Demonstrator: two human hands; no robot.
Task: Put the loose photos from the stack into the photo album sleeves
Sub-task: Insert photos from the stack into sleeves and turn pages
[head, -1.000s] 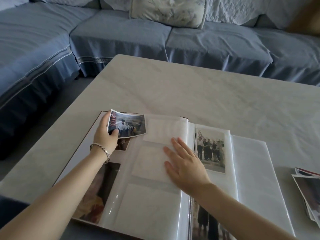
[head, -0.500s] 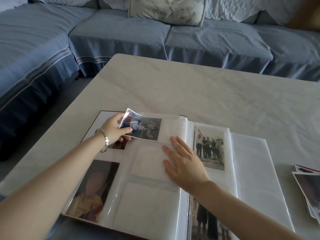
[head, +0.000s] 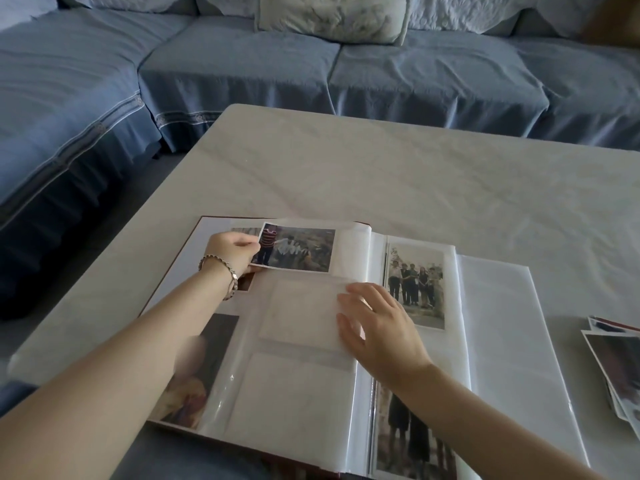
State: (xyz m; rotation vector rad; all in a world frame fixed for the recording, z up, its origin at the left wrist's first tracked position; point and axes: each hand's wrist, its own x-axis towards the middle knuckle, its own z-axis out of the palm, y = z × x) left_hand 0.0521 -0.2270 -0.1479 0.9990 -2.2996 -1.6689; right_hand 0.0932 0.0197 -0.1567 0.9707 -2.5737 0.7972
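Closest to you, the open photo album (head: 495,323) lies on the table with its near edge at the bottom of the view. A large portrait print (head: 194,386) fills the lower left page, partly hidden by your left forearm. A print of standing figures (head: 408,434) sits in the lower sleeve just right of the spine.

Your right hand (head: 381,330) lies flat on the clear sleeve page, beside the spine. Its fingers are straight and slightly spread, pressing down on an empty sleeve (head: 301,313) and holding nothing. Just beyond its fingertips, a group photo (head: 415,282) sits upright in the upper right sleeve.

Farther up on the left, your left hand (head: 232,252), with a bracelet (head: 221,271) at the wrist, pinches the left edge of the loose photo (head: 298,247), thumb on top and fingers curled beneath. That photo lies landscape over the top sleeve of the same page. You cannot tell whether any of it is inside the sleeve.

The stack of photos (head: 616,368) rests on the table at the right edge of the view, well apart from the album and cut off by the frame.

Beyond the album stretches the pale marbled table (head: 381,174). Past it runs a blue corner sofa (head: 242,74), with a light patterned cushion (head: 332,15) against its back.
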